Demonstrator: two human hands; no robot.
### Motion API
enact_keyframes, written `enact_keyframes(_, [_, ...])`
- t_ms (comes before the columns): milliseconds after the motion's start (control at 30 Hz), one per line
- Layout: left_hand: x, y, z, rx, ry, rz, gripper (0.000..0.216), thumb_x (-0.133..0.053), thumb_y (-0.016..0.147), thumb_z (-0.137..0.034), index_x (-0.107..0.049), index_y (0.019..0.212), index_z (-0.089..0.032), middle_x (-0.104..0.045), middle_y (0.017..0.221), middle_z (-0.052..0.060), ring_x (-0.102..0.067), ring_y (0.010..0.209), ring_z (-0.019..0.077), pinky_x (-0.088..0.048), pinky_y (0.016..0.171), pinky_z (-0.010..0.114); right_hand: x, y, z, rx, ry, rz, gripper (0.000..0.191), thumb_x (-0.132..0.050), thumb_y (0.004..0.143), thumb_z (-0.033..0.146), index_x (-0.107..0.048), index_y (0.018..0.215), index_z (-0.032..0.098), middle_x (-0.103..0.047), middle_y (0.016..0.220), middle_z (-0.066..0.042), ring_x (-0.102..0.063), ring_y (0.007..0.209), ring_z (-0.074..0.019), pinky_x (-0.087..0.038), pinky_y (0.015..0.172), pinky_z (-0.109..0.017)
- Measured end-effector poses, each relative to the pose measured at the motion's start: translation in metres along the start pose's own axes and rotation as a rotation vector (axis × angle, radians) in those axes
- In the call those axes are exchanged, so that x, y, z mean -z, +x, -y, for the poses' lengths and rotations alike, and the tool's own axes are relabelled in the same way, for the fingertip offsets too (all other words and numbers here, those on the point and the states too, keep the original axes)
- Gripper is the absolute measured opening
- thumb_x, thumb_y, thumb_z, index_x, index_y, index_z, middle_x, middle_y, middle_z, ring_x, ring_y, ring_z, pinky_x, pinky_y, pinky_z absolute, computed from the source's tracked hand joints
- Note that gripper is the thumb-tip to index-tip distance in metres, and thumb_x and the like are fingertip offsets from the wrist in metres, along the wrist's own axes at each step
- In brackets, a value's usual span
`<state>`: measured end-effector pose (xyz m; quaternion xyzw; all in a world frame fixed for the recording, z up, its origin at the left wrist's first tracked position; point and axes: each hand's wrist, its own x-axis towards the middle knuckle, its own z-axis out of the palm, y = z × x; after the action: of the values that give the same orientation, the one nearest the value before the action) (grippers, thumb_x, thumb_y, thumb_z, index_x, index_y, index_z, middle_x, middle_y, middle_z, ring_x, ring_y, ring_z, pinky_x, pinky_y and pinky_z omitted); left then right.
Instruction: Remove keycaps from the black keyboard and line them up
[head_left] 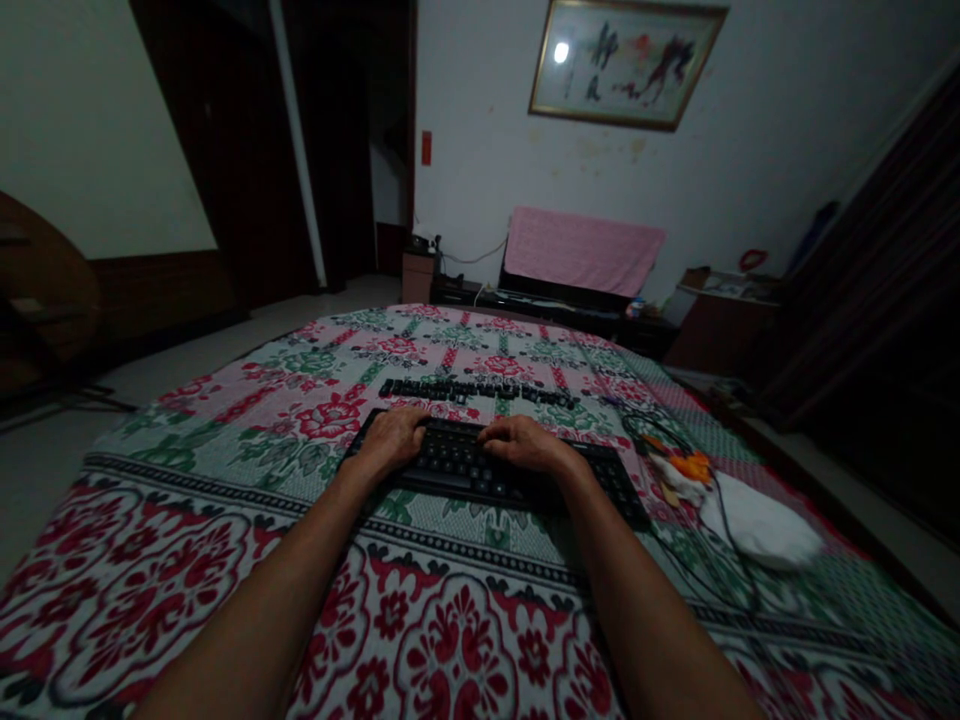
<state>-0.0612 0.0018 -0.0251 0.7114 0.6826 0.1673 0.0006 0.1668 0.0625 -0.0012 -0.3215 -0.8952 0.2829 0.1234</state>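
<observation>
A black keyboard [450, 480] lies flat on the patterned bed cover, crossing in front of me at a slight slant. My left hand [394, 437] rests over its left end, with bent fingers holding that part. At the upper middle of the keys is my right hand [523, 442], its fingertips bent together and pointing left. Whether a small piece is between those fingertips cannot be made out. Just beyond the keyboard, several loose black keycaps [480, 389] stand in a long row on the cover.
A dark cable [731, 540] curls over the bed at the right, beside a white cloth-like item [765, 520] and an orange object [691, 466]. The floral bed cover [450, 640] spreads all round. At the far wall, a pink cloth [581, 250] drapes over a screen-shaped object.
</observation>
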Motion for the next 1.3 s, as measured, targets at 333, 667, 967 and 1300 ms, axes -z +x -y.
enact_keyframes(333, [0.001, 0.0, -0.001, 0.001, -0.003, 0.006, 0.037, -0.04, 0.075, -0.023, -0.054, 0.109, -0.023, -0.058, 0.11, 0.003, -0.05, 0.103, 0.0177, -0.036, 0.092, 0.03, 0.0, -0.001, 0.002, -0.055, 0.003, 0.011, 0.022, -0.054, 0.067, 0.022, -0.065, 0.085, 0.015, -0.065, 0.077, 0.0, -0.056, 0.067, -0.0111, -0.04, 0.059, -0.019])
enact_keyframes(667, [0.0, 0.001, -0.001, -0.006, 0.007, 0.004, 0.037, -0.039, 0.076, -0.025, -0.053, 0.11, -0.022, -0.058, 0.111, 0.004, -0.049, 0.104, 0.0185, -0.035, 0.093, 0.031, -0.005, 0.006, 0.007, -0.11, -0.063, -0.084, 0.023, -0.059, 0.063, 0.022, -0.068, 0.084, 0.016, -0.068, 0.079, -0.002, -0.058, 0.069, -0.0127, -0.042, 0.061, -0.019])
enact_keyframes(967, [-0.002, 0.001, 0.0, -0.006, -0.014, -0.011, 0.037, -0.04, 0.076, -0.023, -0.053, 0.11, -0.022, -0.056, 0.112, 0.003, -0.048, 0.106, 0.0181, -0.034, 0.094, 0.032, -0.004, 0.007, 0.005, -0.126, -0.026, -0.077, 0.021, -0.057, 0.064, 0.021, -0.069, 0.08, 0.014, -0.067, 0.072, -0.002, -0.057, 0.064, -0.0117, -0.04, 0.055, -0.018])
enact_keyframes(1300, [-0.002, 0.001, 0.0, -0.003, 0.002, -0.016, 0.036, -0.039, 0.076, -0.024, -0.053, 0.109, -0.023, -0.057, 0.11, 0.003, -0.049, 0.104, 0.0181, -0.035, 0.093, 0.031, -0.006, 0.008, 0.013, -0.127, -0.144, -0.077, 0.027, -0.048, 0.07, 0.028, -0.068, 0.069, 0.01, -0.055, 0.053, 0.001, -0.045, 0.049, -0.008, -0.029, 0.046, -0.019])
